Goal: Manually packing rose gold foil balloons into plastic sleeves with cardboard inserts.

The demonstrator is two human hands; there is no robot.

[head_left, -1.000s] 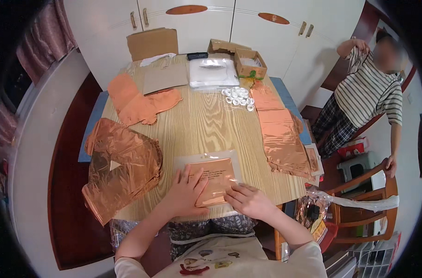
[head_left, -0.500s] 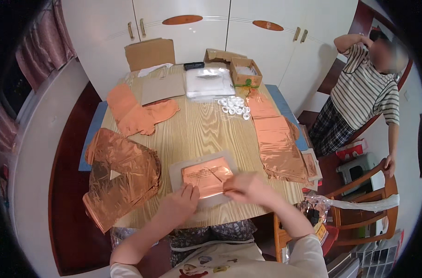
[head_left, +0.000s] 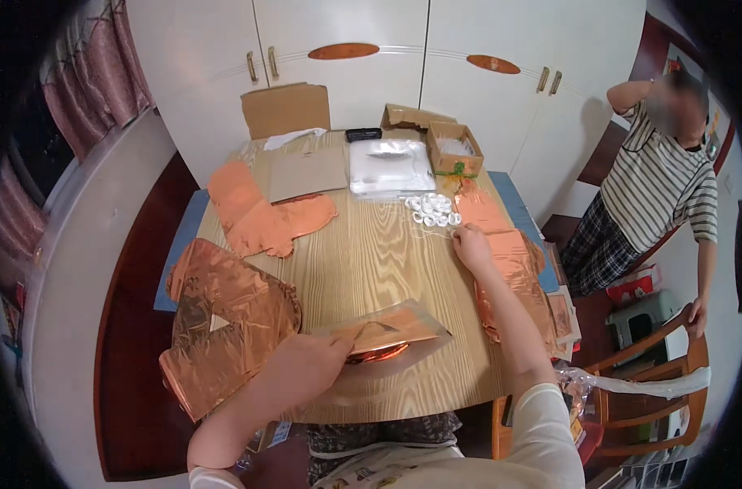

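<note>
My left hand (head_left: 320, 359) is closed on the near left edge of a folded copper-coloured foil piece (head_left: 387, 332), lifting that edge. The foil lies on a clear plastic bag (head_left: 438, 330) near the table's front edge, and a glossy copper fold shows under it. My right hand (head_left: 472, 246) reaches far forward, its fingertips pinched together beside a heap of small white rings (head_left: 430, 209). Thin pale strands trail from the rings toward these fingertips. What the fingertips hold, if anything, is too small to make out. A long flat copper foil piece (head_left: 505, 261) lies partly under my right forearm.
On the left lie a crumpled foil sheet (head_left: 239, 306) with a triangular opening and a matte copper piece (head_left: 257, 216). Behind are a grey board (head_left: 308, 173), a stack of clear bags (head_left: 391, 167) and a small cardboard box (head_left: 455, 151). A person (head_left: 656, 196) stands right, one hand on a wooden chair (head_left: 652, 440).
My right hand has left the foil and moved forward to the white rings. The left hand still grips the folded foil, now tilted up at its near edge. The whole view has shifted slightly.
</note>
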